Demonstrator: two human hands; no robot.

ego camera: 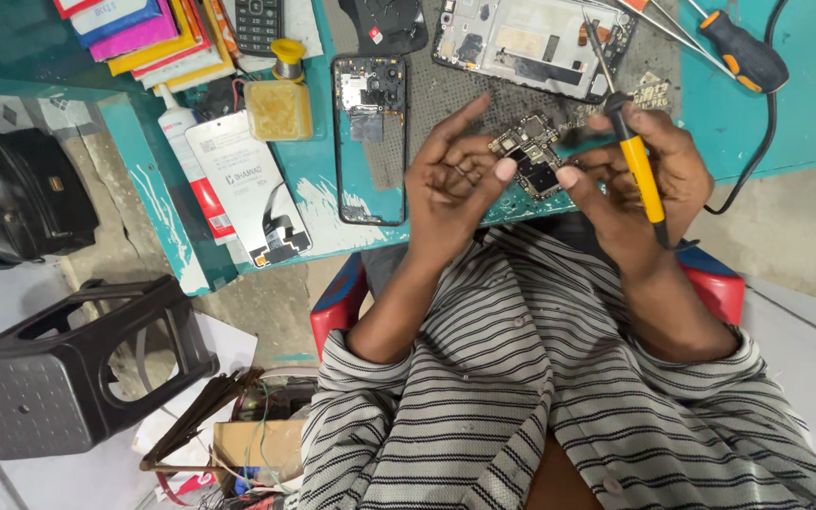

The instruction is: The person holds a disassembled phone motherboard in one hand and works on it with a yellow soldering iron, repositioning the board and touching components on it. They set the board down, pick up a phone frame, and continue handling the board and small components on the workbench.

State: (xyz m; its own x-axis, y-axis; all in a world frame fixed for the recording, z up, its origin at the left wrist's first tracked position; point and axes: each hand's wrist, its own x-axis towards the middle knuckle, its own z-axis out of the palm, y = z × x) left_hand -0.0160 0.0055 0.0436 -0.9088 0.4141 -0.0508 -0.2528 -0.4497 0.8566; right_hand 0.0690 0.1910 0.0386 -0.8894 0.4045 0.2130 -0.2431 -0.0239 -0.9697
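While held, circuit board (531, 161) between fingers (484, 179).

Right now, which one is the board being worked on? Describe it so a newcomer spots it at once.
Start at the teal workbench and find its near edge, where the person's two hands meet. The circuit board is pinched there between the left hand and the right hand, which also holds a yellow-handled screwdriver. Unlike the opened phones lying flat behind, it is small, bare and lifted.

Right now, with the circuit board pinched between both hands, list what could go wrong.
1. The circuit board is held in the air by the left hand and right hand, beyond the table edge; a slip could drop it.
2. The yellow-handled tool shares the right hand, which may loosen that grip or poke the board.
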